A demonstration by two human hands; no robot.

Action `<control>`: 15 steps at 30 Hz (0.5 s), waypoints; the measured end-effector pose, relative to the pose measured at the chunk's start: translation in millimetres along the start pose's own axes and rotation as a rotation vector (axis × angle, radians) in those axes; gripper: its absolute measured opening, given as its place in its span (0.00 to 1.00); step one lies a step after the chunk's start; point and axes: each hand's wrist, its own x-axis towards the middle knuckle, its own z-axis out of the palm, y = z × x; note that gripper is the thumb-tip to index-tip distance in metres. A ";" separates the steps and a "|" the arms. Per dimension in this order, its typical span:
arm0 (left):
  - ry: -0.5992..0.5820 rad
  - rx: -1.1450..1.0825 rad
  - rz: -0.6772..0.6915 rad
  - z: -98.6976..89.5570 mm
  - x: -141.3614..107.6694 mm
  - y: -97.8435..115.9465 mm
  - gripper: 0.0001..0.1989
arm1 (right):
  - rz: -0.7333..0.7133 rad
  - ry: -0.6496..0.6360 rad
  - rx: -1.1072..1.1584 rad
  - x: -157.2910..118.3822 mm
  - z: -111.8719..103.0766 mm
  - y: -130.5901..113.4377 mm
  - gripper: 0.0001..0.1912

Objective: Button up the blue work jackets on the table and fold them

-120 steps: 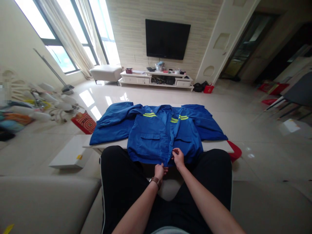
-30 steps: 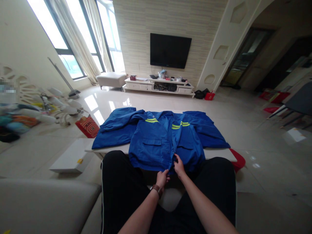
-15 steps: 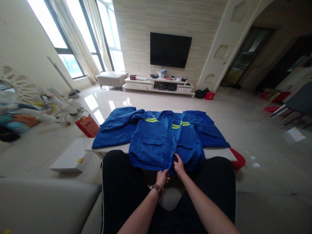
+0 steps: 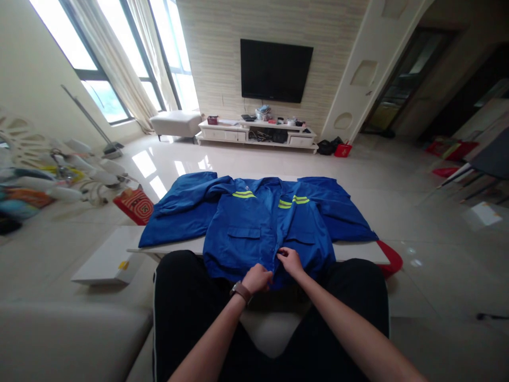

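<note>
A blue work jacket (image 4: 238, 239) with yellow-green stripes lies front side up, its sleeves spread to both sides and its lower hem hanging over the near edge of a white table (image 4: 358, 250). My left hand (image 4: 257, 278), below a brown-strapped watch, is closed on the jacket's front edge near the hem. Slightly higher and to the right, my right hand (image 4: 290, 261) pinches the front opening with thumb and fingers. The fingertips partly hide the cloth between them, and any button there is too small to make out.
My knees in black trousers (image 4: 178, 297) flank the hanging hem. A white box (image 4: 107, 257) stands left of the table, near a red patterned bag (image 4: 135, 204). Under the right end shows something red (image 4: 389, 259). A TV cabinet (image 4: 254, 138) stands at the far wall.
My left hand has moved up and slightly left along the front edge. My right hand has shifted a little left, with its fingers drawn closer together. The camera view has tilted slightly.
</note>
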 end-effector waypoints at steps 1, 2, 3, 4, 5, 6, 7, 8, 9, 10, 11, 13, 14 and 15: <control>0.056 0.028 0.041 -9.2 8.3 6.0 0.11 | 0.003 0.000 -0.007 1.2 0.1 0.3 0.13; 0.113 0.053 0.085 -17.1 17.3 11.4 0.08 | 0.008 0.005 -0.013 2.1 0.7 1.0 0.13; 0.167 0.076 0.128 -23.3 26.5 15.9 0.06 | 0.014 0.013 -0.018 2.7 1.7 1.7 0.13; 0.212 0.095 0.168 -27.4 35.6 19.4 0.04 | 0.020 0.023 -0.021 2.9 3.1 2.5 0.13; 0.248 0.111 0.205 -29.5 44.4 21.9 0.04 | 0.023 0.036 -0.025 2.6 4.6 3.1 0.13; 0.278 0.126 0.238 -29.5 52.4 23.3 0.05 | 0.023 0.050 -0.030 1.8 6.0 3.2 0.13; 0.301 0.140 0.264 -27.8 59.5 23.8 0.07 | 0.017 0.064 -0.038 0.6 7.3 2.8 0.14; 0.317 0.154 0.284 -24.9 65.5 23.4 0.09 | 0.007 0.075 -0.045 -1.1 8.2 1.8 0.14; 0.327 0.168 0.299 -21.0 70.2 22.4 0.10 | -0.005 0.080 -0.051 -3.1 8.8 0.2 0.15; 0.331 0.180 0.308 -16.8 73.7 21.0 0.10 | -0.022 0.081 -0.059 -5.2 9.0 -1.9 0.16; 0.334 0.198 0.318 -12.8 76.0 19.4 0.09 | -0.040 0.080 -0.069 -7.3 9.0 -4.5 0.16; 0.336 0.261 0.350 -6.4 77.9 16.4 0.09 | -0.078 0.080 -0.102 -10.7 8.3 -10.1 0.17; 0.343 0.303 0.367 -4.5 77.9 15.3 0.09 | -0.096 0.081 -0.124 -11.8 7.8 -13.0 0.17; 0.352 0.347 0.379 -3.3 77.6 14.4 0.08 | -0.114 0.081 -0.151 -12.6 7.4 -15.8 0.18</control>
